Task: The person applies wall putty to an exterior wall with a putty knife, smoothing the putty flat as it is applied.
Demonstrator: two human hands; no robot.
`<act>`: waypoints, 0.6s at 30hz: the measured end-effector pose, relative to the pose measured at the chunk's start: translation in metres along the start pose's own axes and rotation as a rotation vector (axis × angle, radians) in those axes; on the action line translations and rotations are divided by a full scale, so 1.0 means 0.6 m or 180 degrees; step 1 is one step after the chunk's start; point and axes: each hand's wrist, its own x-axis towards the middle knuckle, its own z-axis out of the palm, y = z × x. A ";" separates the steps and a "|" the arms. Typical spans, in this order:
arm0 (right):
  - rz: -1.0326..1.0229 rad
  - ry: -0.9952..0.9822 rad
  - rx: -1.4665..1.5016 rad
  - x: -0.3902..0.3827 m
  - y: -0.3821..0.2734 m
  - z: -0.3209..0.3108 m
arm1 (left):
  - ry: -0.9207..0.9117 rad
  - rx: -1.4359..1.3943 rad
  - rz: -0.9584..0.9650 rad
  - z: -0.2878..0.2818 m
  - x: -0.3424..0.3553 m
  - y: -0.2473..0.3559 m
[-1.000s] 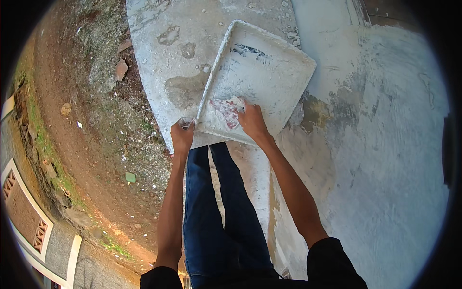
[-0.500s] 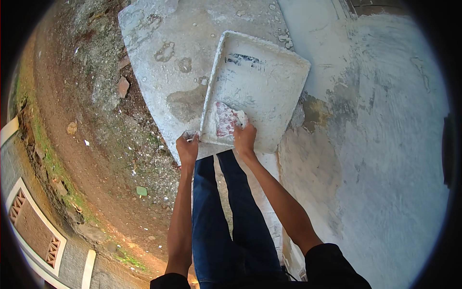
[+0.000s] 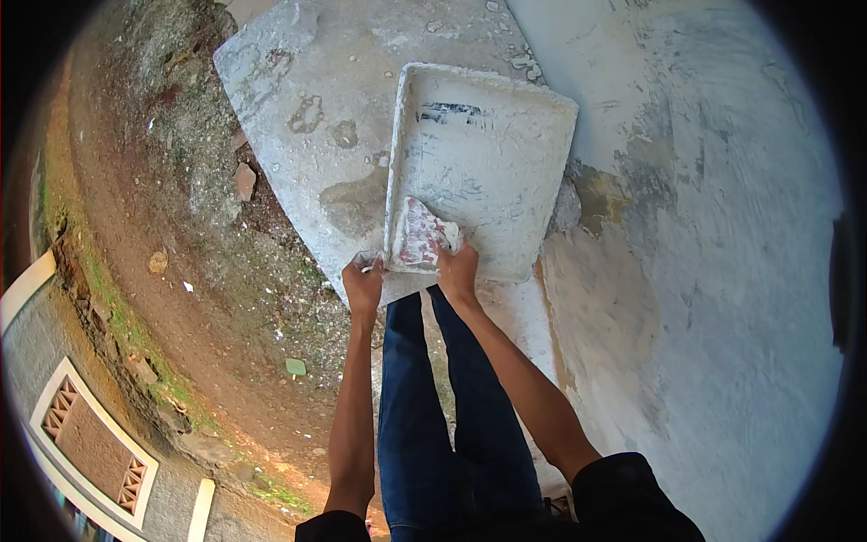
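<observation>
A shallow rectangular tray [image 3: 506, 185], coated in whitish paste, rests on a pale, stained slab. My right hand [image 3: 458, 273] is closed on a reddish flat scraper [image 3: 421, 237] smeared with white paste. The scraper lies inside the tray's near left corner, its broad blade against the tray floor. At that same corner, from outside, my left hand [image 3: 363, 285] is closed with its fingers on the rim; white smears mark those fingers. The fingertips of both hands are partly hidden.
Under the tray is the pale slab [image 3: 271, 108]. To its left runs rough dirt ground with a reddish stone shard [image 3: 245, 181] and a small green piece [image 3: 295, 367]. A grey-white plastered surface [image 3: 722, 298] spans the right side. My legs in jeans [image 3: 411, 425] stand just below the tray.
The view has turned slightly, so the ground objects appear shifted right. The scraper stays in the tray's near left corner, its blade now looking narrower and more tilted. Both hands keep their holds.
</observation>
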 end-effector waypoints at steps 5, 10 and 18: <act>-0.0361 0.0081 -0.0554 0.017 -0.018 0.026 | 0.0065 0.0069 0.0100 0.000 0.007 -0.002; 0.0112 -0.0234 -0.0514 0.039 -0.009 0.005 | 0.0043 -0.0083 0.0058 0.004 0.007 -0.005; 0.0177 -0.0377 0.0078 0.054 -0.037 -0.049 | -0.0109 0.0022 0.0108 -0.003 0.011 -0.001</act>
